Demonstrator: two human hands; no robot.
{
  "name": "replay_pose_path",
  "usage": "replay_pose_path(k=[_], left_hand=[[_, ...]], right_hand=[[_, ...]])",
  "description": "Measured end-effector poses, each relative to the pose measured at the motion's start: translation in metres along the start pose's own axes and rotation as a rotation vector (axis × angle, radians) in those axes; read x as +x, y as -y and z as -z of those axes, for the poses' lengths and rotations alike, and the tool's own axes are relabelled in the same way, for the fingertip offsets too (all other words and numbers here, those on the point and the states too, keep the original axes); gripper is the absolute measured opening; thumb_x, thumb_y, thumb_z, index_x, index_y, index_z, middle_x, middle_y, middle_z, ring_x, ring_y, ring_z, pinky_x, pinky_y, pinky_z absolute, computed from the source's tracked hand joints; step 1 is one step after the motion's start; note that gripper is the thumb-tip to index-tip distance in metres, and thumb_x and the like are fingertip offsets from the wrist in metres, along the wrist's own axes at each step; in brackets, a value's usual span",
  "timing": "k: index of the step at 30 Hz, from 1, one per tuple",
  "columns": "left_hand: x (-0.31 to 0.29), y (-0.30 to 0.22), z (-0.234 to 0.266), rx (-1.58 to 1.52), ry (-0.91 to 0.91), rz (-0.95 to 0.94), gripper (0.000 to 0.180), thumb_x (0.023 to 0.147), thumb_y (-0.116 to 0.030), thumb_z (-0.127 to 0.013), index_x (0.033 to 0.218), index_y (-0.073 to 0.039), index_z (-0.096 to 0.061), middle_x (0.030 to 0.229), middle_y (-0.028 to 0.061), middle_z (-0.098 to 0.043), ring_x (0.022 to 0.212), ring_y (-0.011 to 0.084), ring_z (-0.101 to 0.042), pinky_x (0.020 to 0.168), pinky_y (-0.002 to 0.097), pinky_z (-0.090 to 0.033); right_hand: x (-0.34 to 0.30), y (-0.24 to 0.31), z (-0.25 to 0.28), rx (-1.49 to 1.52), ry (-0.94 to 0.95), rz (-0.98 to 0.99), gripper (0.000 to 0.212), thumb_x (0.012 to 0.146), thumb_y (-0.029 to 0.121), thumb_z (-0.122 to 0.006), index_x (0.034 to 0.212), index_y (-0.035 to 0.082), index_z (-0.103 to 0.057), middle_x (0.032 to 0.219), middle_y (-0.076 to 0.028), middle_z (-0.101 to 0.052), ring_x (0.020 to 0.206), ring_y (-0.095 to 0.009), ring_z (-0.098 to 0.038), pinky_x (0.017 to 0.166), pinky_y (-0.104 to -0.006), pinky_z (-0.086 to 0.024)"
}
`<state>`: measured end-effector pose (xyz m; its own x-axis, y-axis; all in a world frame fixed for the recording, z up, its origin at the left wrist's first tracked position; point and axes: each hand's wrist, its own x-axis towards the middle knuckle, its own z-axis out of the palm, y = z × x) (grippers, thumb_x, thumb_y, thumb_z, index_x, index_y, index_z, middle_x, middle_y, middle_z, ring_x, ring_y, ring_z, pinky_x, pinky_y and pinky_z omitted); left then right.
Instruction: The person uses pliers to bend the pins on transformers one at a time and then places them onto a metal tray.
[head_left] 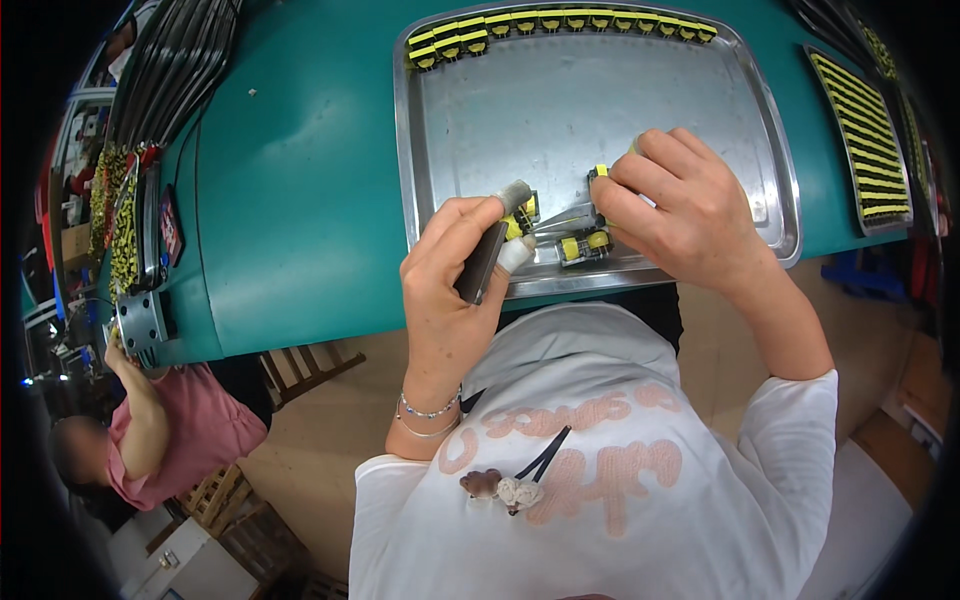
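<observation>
Between the taped thumb and finger of my left hand (450, 255) is a small yellow-and-black coil part (519, 222). A dark flat bar (482, 264) also lies in that hand, against the fingers. My right hand (680, 205) is closed, its fingers bent around what looks like metal tweezers (566, 219); their narrow end points left at the held part. Another yellow-and-black part (597, 182) shows beside the right fingertips, partly hidden. Just below the tweezers, a loose coil part (585, 247) rests on the metal tray (600, 110).
Rows of the same coil parts (550, 20) line the tray's far edge. A filled rack of yellow-black parts (862, 140) stands at the right of the green table (300, 200). Stacked dark trays (175, 70) stand far left. A person in a pink shirt (195, 430) works at lower left.
</observation>
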<state>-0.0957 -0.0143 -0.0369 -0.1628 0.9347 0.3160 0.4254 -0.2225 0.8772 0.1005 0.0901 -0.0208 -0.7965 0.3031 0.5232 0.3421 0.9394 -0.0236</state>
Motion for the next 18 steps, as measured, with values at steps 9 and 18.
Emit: replay_pose_path(k=[9, 18], left_hand=[[-0.005, 0.004, 0.002, -0.018, -0.006, 0.095, 0.033, 0.074, 0.005, -0.07, 0.106, 0.004, -0.061, 0.096, 0.0113, -0.062, 0.08, 0.0177, -0.06, 0.072, 0.025, -0.048], [-0.002, -0.008, 0.013, -0.633, 0.03, 0.343, 0.038, 0.082, -0.005, -0.069, 0.116, 0.004, -0.055, 0.105, 0.0097, -0.061, 0.088, 0.013, -0.06, 0.076, 0.0237, -0.051]], right_hand=[[-0.001, 0.003, -0.006, 0.03, -0.012, -0.033, 0.026, 0.055, 0.01, -0.069, 0.078, 0.005, -0.059, 0.074, -0.003, -0.054, 0.069, -0.02, -0.052, 0.058, -0.0314, -0.041], [0.003, 0.025, 0.0, 0.396, -0.061, -0.317, 0.026, 0.059, 0.007, -0.068, 0.084, 0.002, -0.06, 0.077, -0.008, -0.057, 0.071, -0.026, -0.052, 0.064, -0.0348, -0.043]])
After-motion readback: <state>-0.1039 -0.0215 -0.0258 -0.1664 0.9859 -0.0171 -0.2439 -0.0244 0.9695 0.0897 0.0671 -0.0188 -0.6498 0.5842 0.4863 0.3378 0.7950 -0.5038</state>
